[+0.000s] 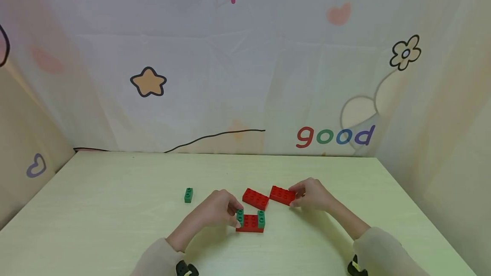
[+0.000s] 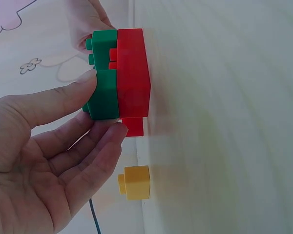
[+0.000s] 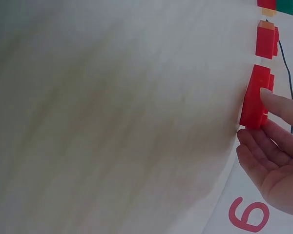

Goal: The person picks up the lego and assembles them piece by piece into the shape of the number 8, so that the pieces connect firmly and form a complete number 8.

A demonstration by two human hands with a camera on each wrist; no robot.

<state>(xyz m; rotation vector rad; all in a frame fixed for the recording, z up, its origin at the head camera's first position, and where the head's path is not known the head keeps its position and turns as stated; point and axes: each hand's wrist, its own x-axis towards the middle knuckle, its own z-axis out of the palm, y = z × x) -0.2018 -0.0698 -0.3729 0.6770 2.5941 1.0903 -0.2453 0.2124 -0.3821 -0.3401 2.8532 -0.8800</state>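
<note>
My left hand (image 1: 215, 211) pinches a green brick (image 1: 240, 215) between thumb and fingers. That brick sits on the left end of a red brick (image 1: 251, 223), and a second green brick (image 1: 261, 219) stands on its right end. Bare red studs show between the two. Farther right, my right hand (image 1: 312, 196) grips another red brick (image 1: 281, 195) by its right end, thumb on one side and fingers on the other. It lies on the table at a slant, its near left corner close to a third red brick (image 1: 255, 199).
A loose green brick (image 1: 189, 195) lies on the pale table (image 1: 126, 208), left of the left hand. In the left wrist view a yellow brick (image 2: 137, 183) stands beyond the fingers. A printed cloth (image 1: 199, 97) rises behind the table's far edge.
</note>
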